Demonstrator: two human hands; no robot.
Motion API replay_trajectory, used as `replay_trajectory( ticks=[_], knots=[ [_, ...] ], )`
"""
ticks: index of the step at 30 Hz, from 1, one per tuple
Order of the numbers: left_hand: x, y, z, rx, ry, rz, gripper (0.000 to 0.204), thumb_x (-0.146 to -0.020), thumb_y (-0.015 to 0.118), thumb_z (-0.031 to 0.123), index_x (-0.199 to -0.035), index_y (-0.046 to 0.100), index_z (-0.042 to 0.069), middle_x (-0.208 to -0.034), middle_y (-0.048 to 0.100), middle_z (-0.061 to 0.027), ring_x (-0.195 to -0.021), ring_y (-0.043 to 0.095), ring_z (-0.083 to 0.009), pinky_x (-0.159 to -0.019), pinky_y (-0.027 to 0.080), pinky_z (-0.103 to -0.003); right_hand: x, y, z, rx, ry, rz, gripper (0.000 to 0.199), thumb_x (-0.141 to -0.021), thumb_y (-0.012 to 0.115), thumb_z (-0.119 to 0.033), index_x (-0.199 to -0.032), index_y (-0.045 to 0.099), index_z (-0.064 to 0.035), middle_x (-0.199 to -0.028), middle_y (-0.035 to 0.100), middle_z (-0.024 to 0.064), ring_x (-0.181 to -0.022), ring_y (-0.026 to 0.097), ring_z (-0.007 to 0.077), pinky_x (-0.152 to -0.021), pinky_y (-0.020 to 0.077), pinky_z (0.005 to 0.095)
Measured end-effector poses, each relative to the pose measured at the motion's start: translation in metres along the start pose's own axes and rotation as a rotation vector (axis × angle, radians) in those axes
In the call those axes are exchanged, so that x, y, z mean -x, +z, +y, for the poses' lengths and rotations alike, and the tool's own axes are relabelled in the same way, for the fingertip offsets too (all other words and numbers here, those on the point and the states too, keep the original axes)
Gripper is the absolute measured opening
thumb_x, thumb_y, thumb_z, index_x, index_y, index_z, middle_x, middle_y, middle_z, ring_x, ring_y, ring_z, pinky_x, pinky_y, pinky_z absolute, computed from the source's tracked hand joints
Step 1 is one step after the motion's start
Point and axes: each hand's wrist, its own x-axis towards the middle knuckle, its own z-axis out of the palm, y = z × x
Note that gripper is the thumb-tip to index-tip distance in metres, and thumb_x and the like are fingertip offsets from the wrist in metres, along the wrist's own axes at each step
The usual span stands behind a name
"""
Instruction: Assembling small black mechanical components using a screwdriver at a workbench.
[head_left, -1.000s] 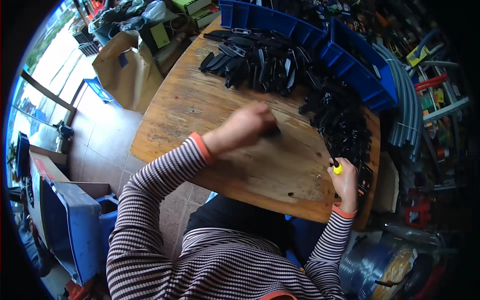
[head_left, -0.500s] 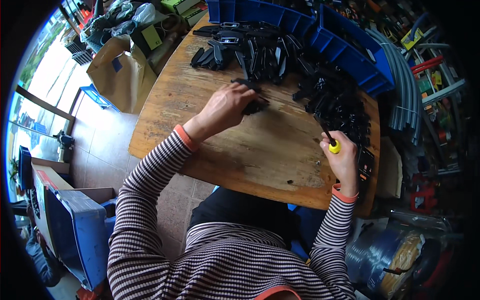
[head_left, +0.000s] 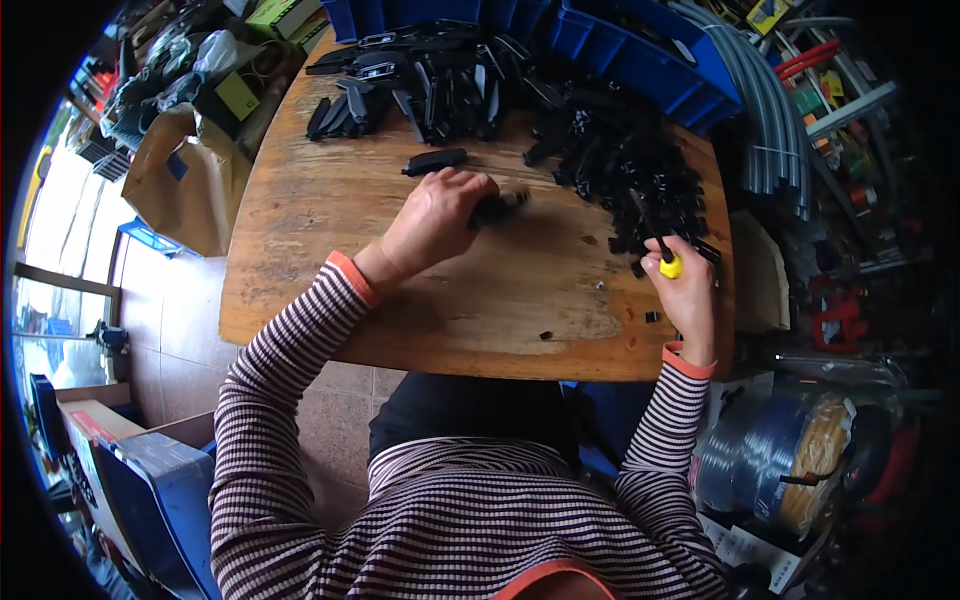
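My left hand [head_left: 432,222] is closed on a dark plastic part [head_left: 492,210], blurred by motion, above the middle of the wooden table [head_left: 290,240]. Just beyond its knuckles lies a long black plastic piece [head_left: 435,161]. In my right hand [head_left: 686,295] is a screwdriver [head_left: 671,266] with a yellow handle end; its dark shaft points away from me, toward a heap of small black parts [head_left: 630,165]. The heap partly hides behind that hand. A second pile, of longer black pieces [head_left: 430,85], covers the far left of the table.
Blue plastic bins [head_left: 650,65] line the far edge. Small dark bits [head_left: 546,335] lie near the front edge. A paper bag [head_left: 185,180] stands left of the table, grey tubes [head_left: 770,110] hang at the right, and wrapped coils [head_left: 770,460] sit at lower right.
The view has shifted, so the table sits further left and higher. The long black piece now lies apart from my left hand. My right hand still grips the screwdriver.
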Motion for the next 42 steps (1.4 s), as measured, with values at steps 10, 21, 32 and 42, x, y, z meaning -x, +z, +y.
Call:
replay_trajectory(
  ticks=[10,21,32,42],
  knots=[
    [0.036,0.014,0.062,-0.425,0.373,-0.170,0.031,-0.074,0.063,0.011,-0.104,0.059,0.004,-0.103,0.057,-0.0098,-0.092,0.055,-0.0234,-0.080,0.043,-0.034,-0.018,0.027,0.010,0.228,-0.102,-0.063,0.025,-0.077,0.069,-0.002,-0.101,0.063,0.0001,-0.091,0.065,0.0148,-0.083,0.064,0.0316,-0.072,0.0507,0.0349],
    [0.021,0.009,0.045,-0.186,0.331,-0.150,0.035,-0.072,0.062,0.007,-0.107,0.062,0.004,-0.106,0.058,-0.0092,-0.097,0.054,-0.0251,-0.086,0.044,-0.036,-0.028,0.027,0.007,0.237,-0.087,-0.198,0.028,-0.075,0.072,-0.006,-0.101,0.063,0.0002,-0.094,0.065,0.0144,-0.084,0.063,0.0304,-0.074,0.0495,0.0350],
    [0.014,0.022,0.080,-0.069,-0.119,-0.316,0.034,-0.070,0.063,0.002,-0.104,0.061,0.001,-0.099,0.062,-0.0130,-0.095,0.058,-0.0315,-0.083,0.049,-0.037,-0.025,0.051,-0.022,0.050,-0.228,0.028,0.020,-0.075,0.074,-0.006,-0.089,0.060,-0.0023,-0.079,0.062,0.0135,-0.072,0.062,0.0321,-0.061,0.0475,0.0362],
    [0.031,-0.001,0.061,0.178,0.220,-0.192,0.030,-0.075,0.062,0.008,-0.104,0.060,0.001,-0.111,0.062,-0.0131,-0.107,0.057,-0.0297,-0.089,0.050,-0.038,-0.017,0.061,-0.042,-0.071,-0.249,-0.027,0.016,-0.078,0.071,-0.005,-0.087,0.059,-0.0031,-0.072,0.064,0.0137,-0.067,0.064,0.0330,-0.057,0.0480,0.0355]
  ],
)
